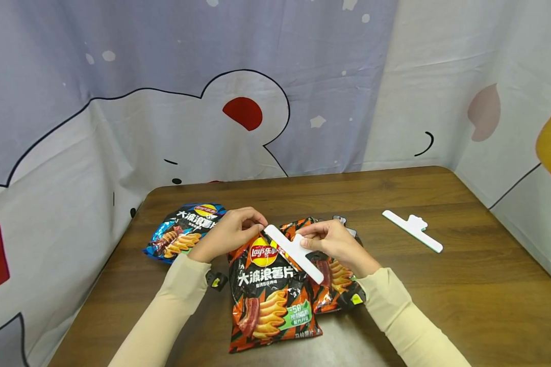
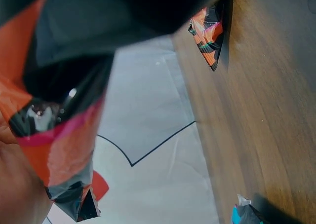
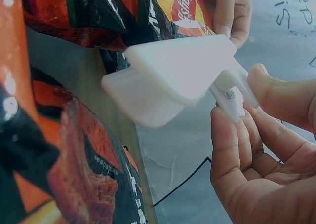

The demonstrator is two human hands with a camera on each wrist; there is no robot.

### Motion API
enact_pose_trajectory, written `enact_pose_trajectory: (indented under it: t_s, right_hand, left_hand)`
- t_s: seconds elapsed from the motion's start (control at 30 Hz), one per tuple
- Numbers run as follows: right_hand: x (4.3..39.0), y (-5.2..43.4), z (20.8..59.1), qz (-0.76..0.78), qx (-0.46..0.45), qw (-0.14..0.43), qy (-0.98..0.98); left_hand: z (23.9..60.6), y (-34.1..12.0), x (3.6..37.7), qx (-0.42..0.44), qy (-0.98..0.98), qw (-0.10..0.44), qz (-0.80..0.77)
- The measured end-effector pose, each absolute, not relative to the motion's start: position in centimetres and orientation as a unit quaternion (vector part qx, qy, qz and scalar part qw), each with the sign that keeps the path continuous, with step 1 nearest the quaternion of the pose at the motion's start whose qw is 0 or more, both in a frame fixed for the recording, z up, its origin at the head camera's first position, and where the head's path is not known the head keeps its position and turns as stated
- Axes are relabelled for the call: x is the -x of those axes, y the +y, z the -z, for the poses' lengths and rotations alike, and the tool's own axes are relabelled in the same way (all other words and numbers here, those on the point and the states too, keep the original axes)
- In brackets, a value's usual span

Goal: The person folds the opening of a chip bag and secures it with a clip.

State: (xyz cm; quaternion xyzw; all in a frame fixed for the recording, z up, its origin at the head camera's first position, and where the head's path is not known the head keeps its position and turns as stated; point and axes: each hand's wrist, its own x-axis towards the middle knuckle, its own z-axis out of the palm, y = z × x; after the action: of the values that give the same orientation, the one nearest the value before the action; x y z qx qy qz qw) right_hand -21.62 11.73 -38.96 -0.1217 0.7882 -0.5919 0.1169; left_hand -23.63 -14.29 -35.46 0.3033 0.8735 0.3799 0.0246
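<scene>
The right hand (image 1: 331,242) pinches the handle of a white clip (image 1: 291,250) in the middle of the frame; the clip's two long sides stand apart. The left hand (image 1: 231,232) pinches the top of an orange and black chip bag (image 1: 272,306), which is just under the clip. I can't tell if the clip goes around it. Another orange and black bag (image 1: 337,280) is just right of it. A blue bag (image 1: 183,232) sits at middle left, near the left edge of the worktop (image 1: 477,285). Another clip (image 1: 413,230) lies at middle right, with room around it. Cloth (image 1: 321,51) hangs behind the back edge.
</scene>
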Motion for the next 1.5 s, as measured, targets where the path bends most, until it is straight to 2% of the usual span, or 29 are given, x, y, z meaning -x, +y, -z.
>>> enact_pose_trajectory:
  t_s: [0.7, 1.5]
  right_hand:
    - [21.62, 11.53, 39.05, 0.606, 0.125, 0.140, 0.773]
    - [21.39, 11.03, 39.00, 0.606, 0.100, 0.136, 0.777]
  left_hand:
    - [35.83, -14.16, 23.67, -0.306, 0.873, 0.005, -0.380]
    - [36.01, -14.14, 23.61, -0.305, 0.871, -0.006, -0.386]
